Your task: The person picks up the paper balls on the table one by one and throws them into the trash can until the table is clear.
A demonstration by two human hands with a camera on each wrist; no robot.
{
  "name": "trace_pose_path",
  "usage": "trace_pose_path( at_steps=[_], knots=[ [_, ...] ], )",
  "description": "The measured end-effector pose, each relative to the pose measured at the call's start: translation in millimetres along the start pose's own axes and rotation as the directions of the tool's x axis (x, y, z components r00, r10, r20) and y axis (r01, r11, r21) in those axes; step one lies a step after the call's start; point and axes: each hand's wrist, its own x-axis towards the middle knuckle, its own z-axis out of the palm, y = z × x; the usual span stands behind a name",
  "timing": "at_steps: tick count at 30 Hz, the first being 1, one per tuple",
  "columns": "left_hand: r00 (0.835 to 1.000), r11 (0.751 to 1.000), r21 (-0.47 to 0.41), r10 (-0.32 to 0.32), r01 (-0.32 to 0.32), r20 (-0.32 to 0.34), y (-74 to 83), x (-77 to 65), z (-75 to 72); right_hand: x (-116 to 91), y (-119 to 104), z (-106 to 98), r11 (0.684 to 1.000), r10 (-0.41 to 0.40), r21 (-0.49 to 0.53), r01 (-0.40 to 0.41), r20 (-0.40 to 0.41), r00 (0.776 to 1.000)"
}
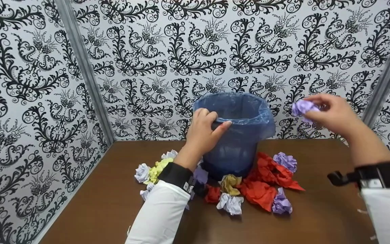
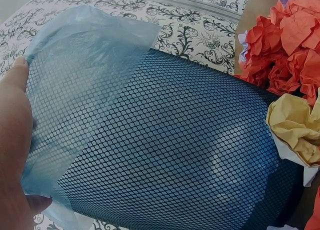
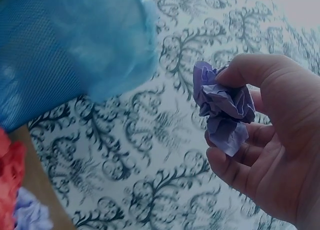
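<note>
A dark mesh wastebasket lined with a blue plastic bag stands upright on the table. My left hand grips its near left rim, fingers over the edge and thumb along the front. In the left wrist view the bag's folded edge drapes over the mesh. To the right of the basket, in the air, my right hand pinches a crumpled purple paper ball. The right wrist view shows that paper ball between thumb and fingers.
Crumpled papers lie around the basket's base: red ones, purple ones, a tan one, a white one and a yellow one. Patterned panels enclose the brown table at the back and sides.
</note>
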Motion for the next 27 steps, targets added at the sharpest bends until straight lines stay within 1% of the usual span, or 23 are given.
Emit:
trace_pose_path(
  at_steps=[3, 6, 10, 14, 16, 20, 24, 27],
  knots=[
    [1.000, 1.000, -0.001, 0.009, -0.009, -0.005, 0.1, -0.2, -0.2, 11, -22, -1, 1.000, -0.005, 0.010, 0.005, 0.000, 1.000],
    [1.000, 1.000, 0.000, 0.005, -0.005, -0.001, -0.5, -0.2, -0.2, 21, -43, 2, 0.999, -0.024, 0.025, 0.025, -0.004, 1.000],
    [1.000, 1.000, 0.007, -0.005, 0.005, 0.008, -1.0, -0.4, -0.5, 33, -69, 12, 0.999, -0.049, 0.013, 0.049, 0.001, 0.999],
    [1.000, 1.000, 0.012, -0.012, 0.012, 0.011, -0.6, -0.7, -0.8, 45, -89, 24, 0.997, -0.076, 0.019, 0.075, 0.014, 0.997],
    [1.000, 1.000, 0.007, -0.013, 0.013, 0.007, -0.3, -0.4, -1.0, 49, -97, 31, 0.996, -0.085, 0.020, 0.085, 0.024, 0.996],
    [1.000, 1.000, -0.001, -0.011, 0.011, 0.007, 0.8, 0.3, -1.9, 55, -106, 48, 0.997, -0.080, 0.010, 0.080, 0.041, 0.996],
    [1.000, 1.000, 0.001, -0.014, 0.014, 0.018, 1.9, -0.3, -2.1, 59, -111, 67, 0.997, -0.074, 0.023, 0.073, 0.070, 0.995],
    [1.000, 1.000, 0.006, -0.011, 0.011, 0.015, 2.0, -0.2, -2.1, 63, -112, 80, 0.996, -0.085, 0.016, 0.084, 0.080, 0.993]
  ],
)
